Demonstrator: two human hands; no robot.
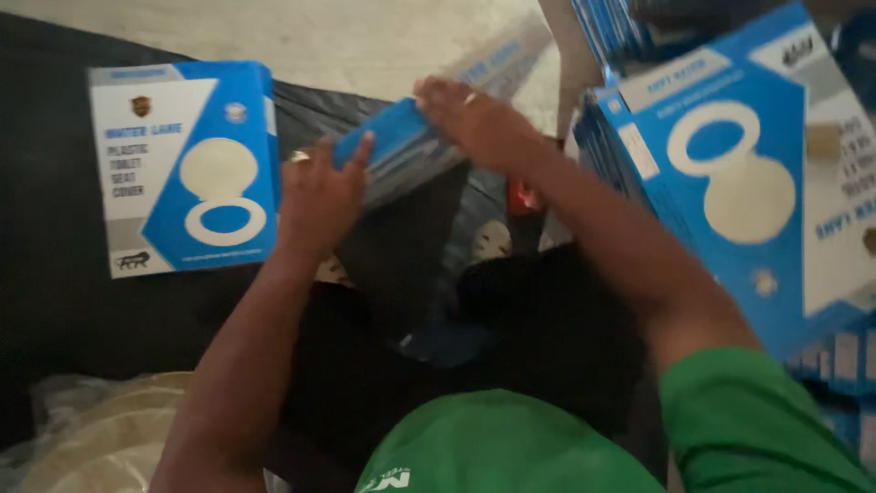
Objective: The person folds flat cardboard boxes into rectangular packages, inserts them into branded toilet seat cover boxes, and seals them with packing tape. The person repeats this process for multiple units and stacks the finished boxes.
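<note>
Green sleeve (757, 429): nearest the camera at lower right, covering the person's right upper arm, the bare forearm running up toward the middle.
Plastic-wrapped pale item (100, 434): low at left beside the left forearm, on the dark sheet (55, 310).
Left hand (319, 196): fingers curled around the near end of a flat blue carton (401, 146), a ring on one finger; the grip is blurred.
Right hand (474, 119): closed over the carton's far end, fingers wrapped across its top edge.
Flat blue carton: held tilted between both hands, above the dark sheet, centre of view.
Blue-and-white box (182, 164): lying flat on the sheet, left of the left hand, apart from it.
Stack of blue boxes (730, 173): at right, close beside the right forearm, crowding that side.
Pale floor (347, 41): farthest, beyond the sheet.
</note>
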